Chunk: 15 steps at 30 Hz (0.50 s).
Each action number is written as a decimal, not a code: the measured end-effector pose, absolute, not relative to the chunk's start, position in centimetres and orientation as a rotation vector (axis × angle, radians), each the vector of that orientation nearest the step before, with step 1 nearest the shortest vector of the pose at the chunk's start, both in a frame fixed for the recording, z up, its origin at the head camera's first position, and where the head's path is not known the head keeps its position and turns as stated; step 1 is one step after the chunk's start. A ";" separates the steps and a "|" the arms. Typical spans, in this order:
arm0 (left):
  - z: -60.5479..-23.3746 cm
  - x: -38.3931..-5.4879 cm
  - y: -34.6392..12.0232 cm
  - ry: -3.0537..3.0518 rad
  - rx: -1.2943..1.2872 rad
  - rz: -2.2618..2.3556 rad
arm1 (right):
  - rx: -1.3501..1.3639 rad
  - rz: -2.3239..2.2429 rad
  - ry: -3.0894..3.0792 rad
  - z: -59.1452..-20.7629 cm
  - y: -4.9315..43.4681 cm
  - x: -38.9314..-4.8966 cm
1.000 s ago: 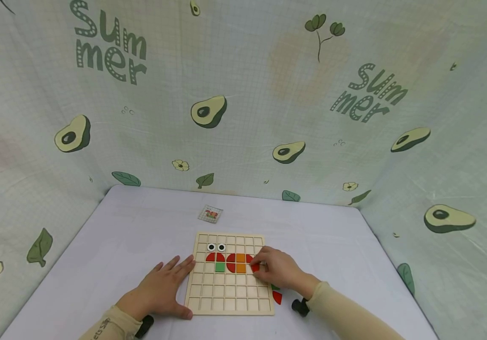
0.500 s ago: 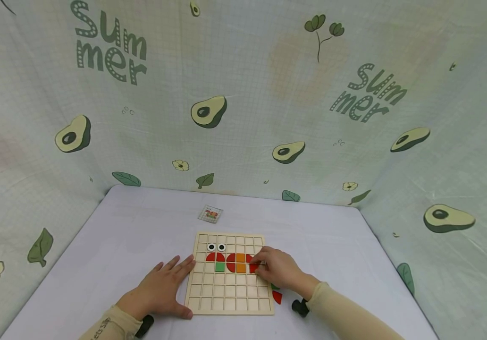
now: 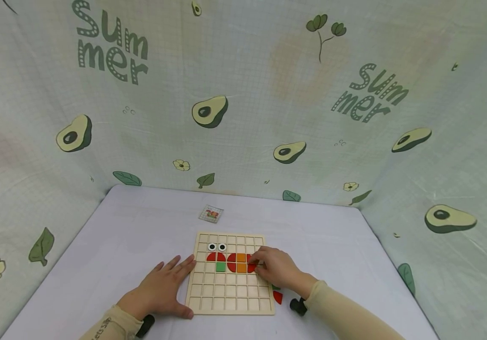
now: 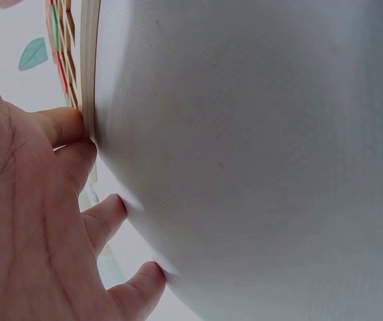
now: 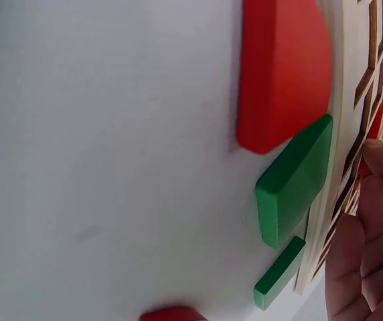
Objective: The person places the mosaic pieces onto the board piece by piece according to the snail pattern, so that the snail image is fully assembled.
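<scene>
A wooden grid board (image 3: pixel 230 306) lies on the table. My left hand (image 3: pixel 163 288) is spread flat at its left side, with fingertips and thumb at the board's edge. Over the right part of the grid, my right hand (image 3: pixel 279 268) pinches a red quarter-circle tile (image 3: pixel 251 268) between thumb and fingers. This tile sits at the cell right of the lower orange square (image 3: pixel 241 268); my fingers partly cover another red tile above it. Further left in the grid are red quarter-circles (image 3: pixel 231 258), a green square (image 3: pixel 220 267) and two round eye pieces (image 3: pixel 217 247).
Loose pieces lie by the board's right edge: a red tile (image 5: pixel 292 73), a green tile (image 5: pixel 298 180), a smaller green tile (image 5: pixel 280 274) and another red piece (image 5: pixel 173 314). A small picture card (image 3: pixel 211 214) lies behind the board. Patterned cloth walls (image 3: pixel 243 141) surround the table.
The red tile under my right fingers has turned and shifted slightly left into line with the orange square. My left hand and the board stay put.
</scene>
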State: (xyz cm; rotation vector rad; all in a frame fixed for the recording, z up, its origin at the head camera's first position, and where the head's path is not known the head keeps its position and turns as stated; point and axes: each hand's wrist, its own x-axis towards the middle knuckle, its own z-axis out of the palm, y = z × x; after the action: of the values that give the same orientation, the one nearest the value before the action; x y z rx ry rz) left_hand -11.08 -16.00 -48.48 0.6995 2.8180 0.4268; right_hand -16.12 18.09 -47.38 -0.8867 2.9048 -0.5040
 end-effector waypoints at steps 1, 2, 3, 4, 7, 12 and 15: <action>-48.5 -11.1 -16.0 2.816 0.699 0.426 | -0.887 -0.506 2.911 -47.4 18.1 -16.1; -48.4 -11.1 -16.0 2.815 0.700 0.426 | -0.886 -0.505 2.917 -47.4 18.1 -16.1; -48.4 -11.1 -16.0 2.814 0.701 0.426 | -0.883 -0.505 2.922 -47.5 18.1 -16.2; -48.4 -11.1 -16.0 2.812 0.702 0.424 | -0.880 -0.507 2.927 -47.5 18.1 -16.2; -48.3 -11.1 -15.9 2.813 0.703 0.413 | -0.870 -0.513 2.938 -47.6 18.1 -16.2; -48.3 -11.1 -15.9 2.819 0.692 0.404 | -0.859 -0.514 2.948 -47.6 18.0 -16.3; -48.3 -11.1 -15.9 2.817 0.686 0.403 | -0.846 -0.512 2.942 -47.5 18.0 -16.3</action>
State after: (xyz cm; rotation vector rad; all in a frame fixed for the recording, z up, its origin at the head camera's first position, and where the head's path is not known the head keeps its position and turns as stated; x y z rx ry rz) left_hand -11.06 -15.93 -48.32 0.6863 2.8172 0.4028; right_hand -16.34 18.05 -47.48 -0.8459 2.9423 -0.5124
